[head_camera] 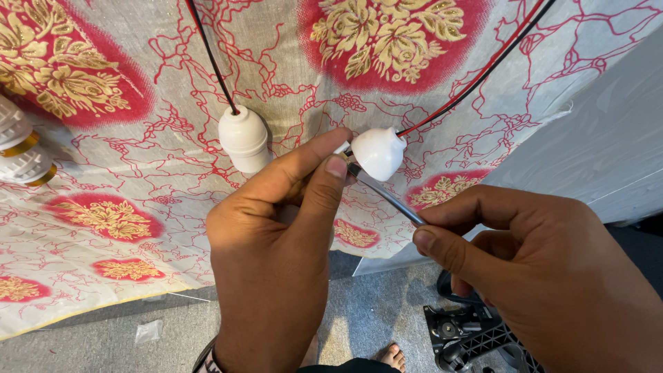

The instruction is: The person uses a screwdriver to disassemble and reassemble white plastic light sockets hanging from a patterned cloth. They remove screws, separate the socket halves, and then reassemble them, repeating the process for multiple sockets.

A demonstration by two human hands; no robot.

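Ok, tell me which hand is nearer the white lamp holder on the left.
Left. The left hand sits just below-right of the lamp holder; the right hand is far off, lower right.

Lamp holder cap (377, 152) right of second holder (243, 138); both on cloth (290, 62); chair base (469, 335) below right.

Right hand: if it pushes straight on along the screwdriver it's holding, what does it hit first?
The right hand points its screwdriver up-left, and the tip is already at the white lamp holder pinched in the left hand. So it would likely meet the holder first, perhaps the left thumb; depth is unclear.
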